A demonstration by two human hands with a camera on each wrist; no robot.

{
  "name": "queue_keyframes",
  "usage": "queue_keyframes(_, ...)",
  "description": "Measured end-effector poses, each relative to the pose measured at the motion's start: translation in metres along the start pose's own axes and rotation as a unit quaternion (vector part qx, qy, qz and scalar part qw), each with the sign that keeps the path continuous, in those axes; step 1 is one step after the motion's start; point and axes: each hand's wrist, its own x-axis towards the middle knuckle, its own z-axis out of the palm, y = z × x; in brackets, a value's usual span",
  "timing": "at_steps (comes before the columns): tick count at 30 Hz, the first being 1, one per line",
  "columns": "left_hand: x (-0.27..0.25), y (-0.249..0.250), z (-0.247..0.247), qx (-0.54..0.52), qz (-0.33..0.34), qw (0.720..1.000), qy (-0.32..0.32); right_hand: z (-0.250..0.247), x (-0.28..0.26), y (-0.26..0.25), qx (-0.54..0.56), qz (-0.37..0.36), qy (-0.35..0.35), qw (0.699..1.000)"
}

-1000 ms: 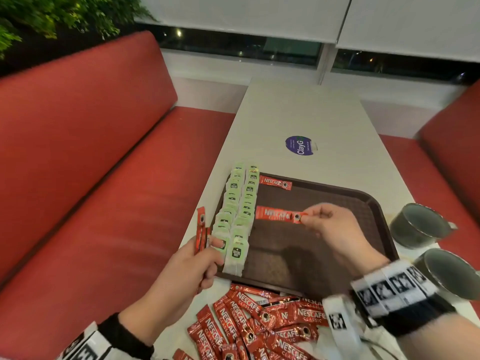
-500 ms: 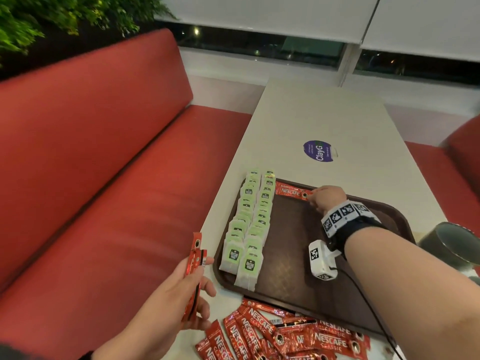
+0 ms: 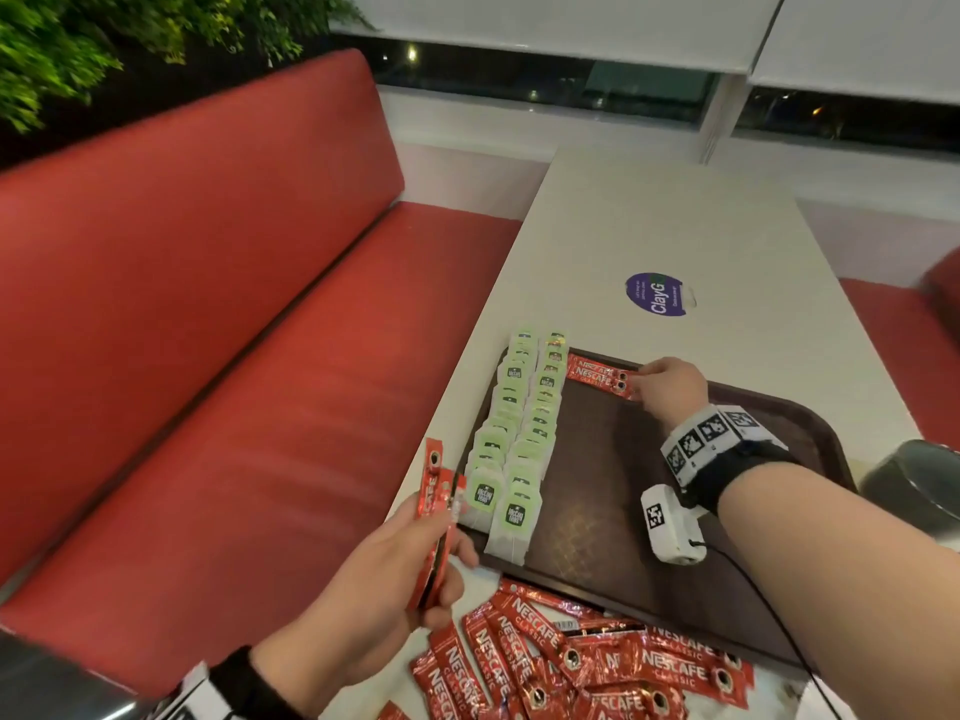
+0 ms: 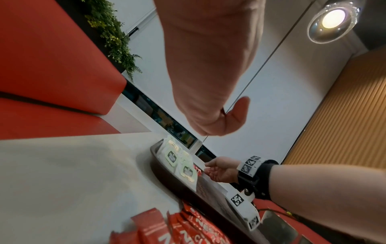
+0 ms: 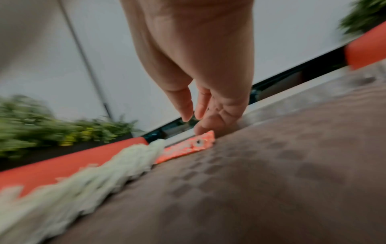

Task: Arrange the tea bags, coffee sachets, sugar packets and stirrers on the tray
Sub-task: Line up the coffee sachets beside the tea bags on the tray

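Observation:
A brown tray (image 3: 613,485) lies on the white table. Two rows of green tea bags (image 3: 524,423) run down its left side. At the tray's far edge lie two red coffee sachets (image 3: 597,374) side by side, next to the tea bags. My right hand (image 3: 644,381) reaches over the tray, and its fingertips rest on the right end of the nearer sachet (image 5: 188,147); the thumb is off it. My left hand (image 3: 441,558), left of the tray's near corner, grips a few coffee sachets (image 3: 434,511) upright. A loose pile of sachets (image 3: 571,667) lies in front of the tray.
A dark metal cup (image 3: 919,485) stands right of the tray. A purple round sticker (image 3: 657,294) is on the table beyond the tray. A red bench (image 3: 208,356) runs along the table's left edge. The table's far half is bare.
My right hand carried a sachet from above the tray's middle to the far edge and laid it beside the first one. The left hand drew slightly back with its sachets.

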Motion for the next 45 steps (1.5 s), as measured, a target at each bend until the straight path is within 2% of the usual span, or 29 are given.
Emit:
queue_keyframes(1,-0.001,0.002,0.002,0.003,-0.001,1.000,-0.014,-0.004,-0.020,-0.009,0.029,-0.028,-0.007,0.999)
queue_keyframes(3,-0.001,0.003,0.004,0.007,-0.006,0.999,-0.038,-0.016,-0.066,-0.027,0.061,-0.103,-0.090,0.989)
queue_keyframes(6,0.000,0.004,0.011,0.021,-0.017,0.997,-0.068,-0.032,-0.140,-0.049,0.049,-0.218,-0.275,0.935)
queue_keyframes(8,0.001,0.003,0.018,0.053,-0.013,0.995,-0.085,-0.037,-0.174,-0.051,0.058,-0.234,-0.347,0.906)
queue_keyframes(10,0.001,0.001,0.025,0.084,0.001,0.992,-0.091,-0.039,-0.192,-0.045,0.102,-0.213,-0.352,0.906)
queue_keyframes(12,0.000,0.001,0.028,0.066,0.005,0.993,-0.096,-0.041,-0.199,-0.035,0.154,-0.204,-0.309,0.916)
queue_keyframes(13,0.000,0.002,0.028,0.048,0.002,0.994,-0.102,-0.044,-0.201,-0.030,0.159,-0.236,-0.265,0.921)
queue_keyframes(15,-0.002,0.006,0.027,0.039,-0.001,0.993,-0.110,-0.052,-0.203,-0.019,0.152,-0.332,-0.192,0.911)
queue_keyframes(17,-0.002,0.008,0.025,0.069,0.012,0.992,-0.107,-0.060,-0.207,-0.011,0.150,-0.382,-0.166,0.897)
queue_keyframes(19,-0.001,0.008,0.024,0.116,0.044,0.988,-0.094,-0.066,-0.211,-0.004,0.174,-0.363,-0.169,0.900)
queue_keyframes(23,-0.001,0.008,0.026,0.226,0.118,0.966,-0.048,-0.074,-0.217,-0.003,0.290,-0.199,-0.234,0.907)
queue_keyframes(26,0.000,0.005,0.027,0.283,0.166,0.944,-0.040,-0.072,-0.215,-0.005,0.291,-0.115,-0.253,0.915)
queue_keyframes(29,0.002,0.003,0.026,0.290,0.171,0.941,-0.040,-0.070,-0.208,-0.007,0.292,-0.065,-0.269,0.915)
queue_keyframes(31,0.004,0.002,0.027,0.268,0.167,0.948,-0.039,-0.070,-0.204,-0.008,0.321,-0.045,-0.275,0.905)
queue_keyframes(35,0.013,-0.002,0.032,0.191,0.157,0.969,-0.003,-0.057,-0.205,-0.017,0.386,0.008,-0.336,0.859)
queue_keyframes(36,0.017,-0.003,0.035,0.173,0.156,0.972,0.005,-0.051,-0.205,-0.020,0.383,0.014,-0.344,0.857)
queue_keyframes(38,0.022,-0.004,0.042,0.152,0.161,0.975,0.011,-0.038,-0.205,-0.026,0.359,0.002,-0.327,0.874)
queue_keyframes(42,0.028,0.000,0.051,0.124,0.171,0.977,0.013,-0.023,-0.197,-0.035,0.282,-0.085,-0.247,0.923)
queue_keyframes(45,0.031,0.003,0.052,0.100,0.156,0.983,-0.002,-0.020,-0.193,-0.039,0.205,-0.129,-0.214,0.946)
